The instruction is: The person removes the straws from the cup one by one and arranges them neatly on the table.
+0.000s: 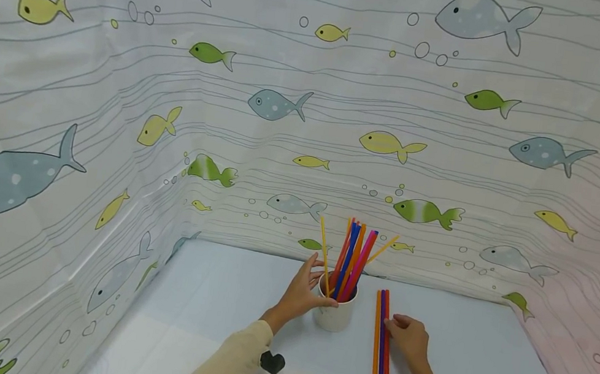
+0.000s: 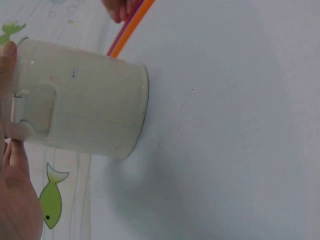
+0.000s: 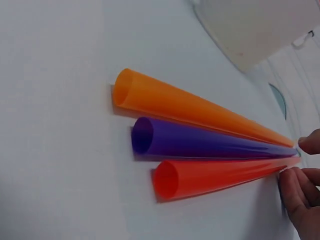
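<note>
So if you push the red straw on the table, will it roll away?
Probably a little. The red straw is a round, hollow tube lying flat on the smooth table, so a sideways push should roll it. It looks thin-walled, so likely very light and bendy. But the purple straw lies right beside it and the right hand touches it, which should stop it.

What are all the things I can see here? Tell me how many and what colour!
cup: one, white, on the table between the hands
straws in cup: a bunch, yellow, orange, red, blue, pink; exact count unclear
straws on table: three, orange, purple, red, side by side right of the cup
table: one, pale blue
curtain: one, white with fish, around the table
left hand: holds the cup
right hand: touches the red straw
</note>
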Demonstrator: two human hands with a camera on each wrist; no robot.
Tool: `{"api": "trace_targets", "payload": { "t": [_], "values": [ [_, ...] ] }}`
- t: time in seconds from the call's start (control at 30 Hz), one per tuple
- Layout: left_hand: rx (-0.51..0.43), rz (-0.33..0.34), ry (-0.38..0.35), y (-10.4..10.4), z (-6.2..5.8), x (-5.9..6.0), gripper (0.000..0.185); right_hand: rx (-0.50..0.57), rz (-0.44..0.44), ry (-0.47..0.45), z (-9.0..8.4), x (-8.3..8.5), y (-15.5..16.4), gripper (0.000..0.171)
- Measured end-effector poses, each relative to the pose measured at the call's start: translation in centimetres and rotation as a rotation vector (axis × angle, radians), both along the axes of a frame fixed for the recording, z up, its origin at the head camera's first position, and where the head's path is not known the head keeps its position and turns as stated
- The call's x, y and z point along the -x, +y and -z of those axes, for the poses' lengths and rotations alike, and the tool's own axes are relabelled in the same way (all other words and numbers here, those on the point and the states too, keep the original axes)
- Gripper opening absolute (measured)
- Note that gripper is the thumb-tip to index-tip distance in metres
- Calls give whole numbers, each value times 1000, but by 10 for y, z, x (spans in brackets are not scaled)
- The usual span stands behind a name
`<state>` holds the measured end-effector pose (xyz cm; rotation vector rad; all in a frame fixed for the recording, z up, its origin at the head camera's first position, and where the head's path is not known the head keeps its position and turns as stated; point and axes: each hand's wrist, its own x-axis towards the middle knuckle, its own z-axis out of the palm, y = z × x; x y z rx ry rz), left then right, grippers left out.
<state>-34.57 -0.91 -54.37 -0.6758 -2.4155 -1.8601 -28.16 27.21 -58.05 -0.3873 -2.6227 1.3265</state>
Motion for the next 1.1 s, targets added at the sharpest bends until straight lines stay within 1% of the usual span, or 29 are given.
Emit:
{"api": "trace_targets", "payload": {
  "t": [0.2, 0.4, 0.5, 0.63, 0.77, 0.9, 1.1],
  "values": [
    [10, 1, 4, -1, -2, -1, 113, 37, 21, 24, -11, 2, 0, 39],
    [1, -1, 14, -2, -4, -2, 111, 47, 25, 78, -26, 12, 0, 38],
    [-5, 1, 22, -2, -5, -2, 110, 55, 8, 102, -35, 17, -2, 37],
    [3, 6, 31, -3, -3, 0, 113, 67, -19, 142, -46, 22, -6, 35],
    [19, 5, 28, -3, -1, 0, 116, 44, -38, 207, -58, 25, -13, 32],
    [23, 3, 15, -3, 1, 0, 115, 27, -79, 247, -72, 26, -23, 28],
    [0, 10, -1, 0, 0, 0, 114, 51, -93, 256, -87, 28, -36, 25]
  ]
}}
